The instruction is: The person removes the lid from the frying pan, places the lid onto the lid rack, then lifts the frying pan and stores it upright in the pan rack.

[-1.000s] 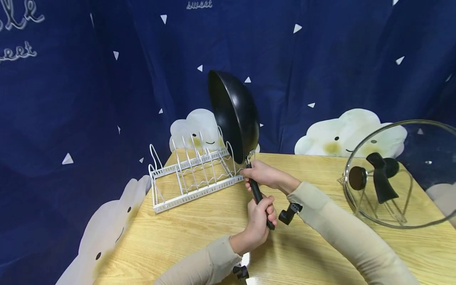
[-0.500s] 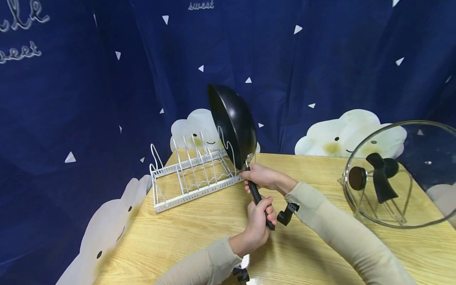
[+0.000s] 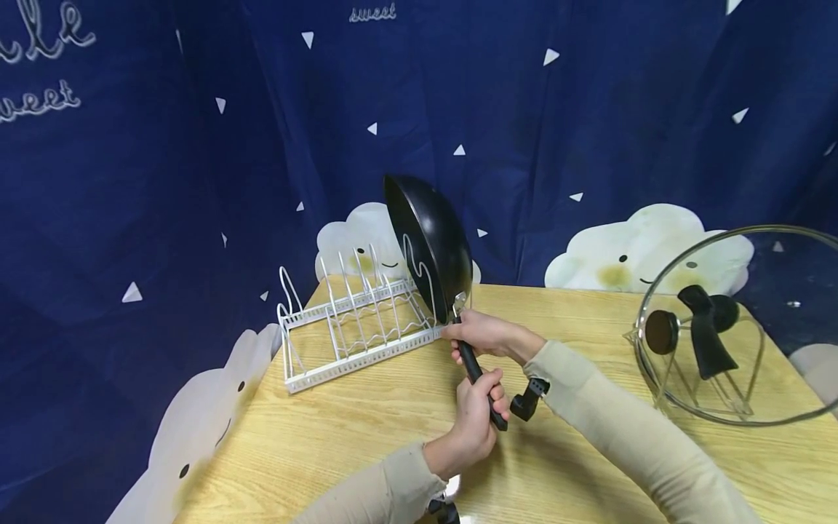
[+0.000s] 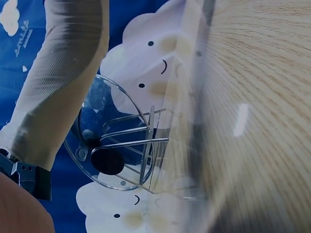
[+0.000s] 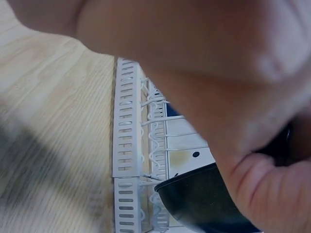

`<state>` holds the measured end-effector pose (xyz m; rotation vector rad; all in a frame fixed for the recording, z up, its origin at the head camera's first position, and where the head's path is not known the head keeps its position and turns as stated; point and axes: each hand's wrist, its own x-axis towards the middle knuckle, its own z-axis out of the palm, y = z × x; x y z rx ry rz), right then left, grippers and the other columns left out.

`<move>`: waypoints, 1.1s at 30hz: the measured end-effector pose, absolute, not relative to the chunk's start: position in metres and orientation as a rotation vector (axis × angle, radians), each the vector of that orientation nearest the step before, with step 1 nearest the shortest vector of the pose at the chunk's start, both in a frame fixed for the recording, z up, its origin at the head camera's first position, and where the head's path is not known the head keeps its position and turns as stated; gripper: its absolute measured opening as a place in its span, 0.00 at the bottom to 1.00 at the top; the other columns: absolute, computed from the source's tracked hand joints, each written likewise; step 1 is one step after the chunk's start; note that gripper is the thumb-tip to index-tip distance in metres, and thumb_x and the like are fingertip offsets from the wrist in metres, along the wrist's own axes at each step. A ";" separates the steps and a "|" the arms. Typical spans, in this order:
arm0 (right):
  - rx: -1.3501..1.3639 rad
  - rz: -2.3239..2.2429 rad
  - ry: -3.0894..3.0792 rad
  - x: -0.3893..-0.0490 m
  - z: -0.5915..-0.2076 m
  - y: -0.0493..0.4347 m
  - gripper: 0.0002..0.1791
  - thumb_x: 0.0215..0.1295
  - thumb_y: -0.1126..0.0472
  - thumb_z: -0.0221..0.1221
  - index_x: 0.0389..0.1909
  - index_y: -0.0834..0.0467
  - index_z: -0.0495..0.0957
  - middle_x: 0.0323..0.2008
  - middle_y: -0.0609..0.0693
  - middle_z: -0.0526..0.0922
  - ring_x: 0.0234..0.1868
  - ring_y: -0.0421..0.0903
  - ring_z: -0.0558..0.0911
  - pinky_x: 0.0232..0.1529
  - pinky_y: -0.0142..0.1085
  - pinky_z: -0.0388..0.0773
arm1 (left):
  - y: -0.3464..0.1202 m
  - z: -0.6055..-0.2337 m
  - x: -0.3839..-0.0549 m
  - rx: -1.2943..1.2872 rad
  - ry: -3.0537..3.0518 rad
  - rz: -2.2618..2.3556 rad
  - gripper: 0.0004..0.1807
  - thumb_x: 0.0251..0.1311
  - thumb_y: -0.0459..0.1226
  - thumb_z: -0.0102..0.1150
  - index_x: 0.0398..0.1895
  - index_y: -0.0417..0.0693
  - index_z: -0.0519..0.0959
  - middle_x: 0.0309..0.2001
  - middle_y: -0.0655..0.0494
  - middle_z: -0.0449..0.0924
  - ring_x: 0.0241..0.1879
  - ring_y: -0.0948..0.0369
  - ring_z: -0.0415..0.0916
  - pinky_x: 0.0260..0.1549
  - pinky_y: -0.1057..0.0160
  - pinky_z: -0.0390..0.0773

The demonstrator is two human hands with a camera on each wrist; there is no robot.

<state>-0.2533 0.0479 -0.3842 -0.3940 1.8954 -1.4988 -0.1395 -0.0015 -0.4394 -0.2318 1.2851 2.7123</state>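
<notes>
A black wok point(image 3: 441, 236) stands tilted on its side at the right end of a white wire rack point(image 3: 366, 356), its rim behind the rack's end wire loop. My right hand point(image 3: 484, 333) grips the wok's black handle point(image 3: 470, 362) close to the pan. Lower down, my left hand point(image 3: 474, 415) holds the same handle near its end. In the right wrist view, the wok point(image 5: 209, 199) overlaps the rack's slotted rail point(image 5: 126, 131), with my right hand point(image 5: 194, 73) filling the top. The left wrist view shows only a bit of my left hand point(image 4: 22, 208).
At the right of the wooden table point(image 3: 556, 466), a large glass lid point(image 3: 785, 327) with a dark knob leans upright on a wire stand point(image 3: 753, 378). A blue curtain point(image 3: 497, 87) with clouds hangs behind and at the left.
The wok has come down toward the rack's right end, its rim dropping between the wire loops. Both hands keep their hold on the handle and have moved only slightly.
</notes>
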 end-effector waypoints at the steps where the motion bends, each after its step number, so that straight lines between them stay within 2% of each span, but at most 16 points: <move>1: -0.395 -1.500 1.895 -0.253 -0.385 0.048 0.13 0.66 0.65 0.49 0.23 0.65 0.65 0.17 0.51 0.69 0.17 0.41 0.74 0.22 0.31 0.78 | -0.001 -0.440 -0.140 -0.234 1.285 2.714 0.11 0.54 0.35 0.55 0.23 0.48 0.63 0.12 0.61 0.57 0.09 0.69 0.56 0.07 0.73 0.64; 20: -0.355 -1.517 1.852 -0.261 -0.398 0.048 0.12 0.66 0.65 0.50 0.23 0.63 0.65 0.17 0.50 0.68 0.18 0.41 0.74 0.22 0.31 0.77 | -0.001 -0.449 -0.146 -0.250 1.292 2.690 0.11 0.57 0.34 0.54 0.21 0.49 0.63 0.13 0.62 0.57 0.10 0.70 0.57 0.09 0.74 0.65; 33: -0.330 -1.540 1.777 -0.267 -0.405 0.049 0.10 0.69 0.61 0.51 0.29 0.62 0.65 0.20 0.50 0.69 0.20 0.41 0.75 0.25 0.33 0.78 | -0.002 -0.459 -0.155 -0.289 1.286 2.682 0.09 0.55 0.33 0.55 0.25 0.48 0.65 0.13 0.62 0.58 0.10 0.69 0.57 0.09 0.74 0.64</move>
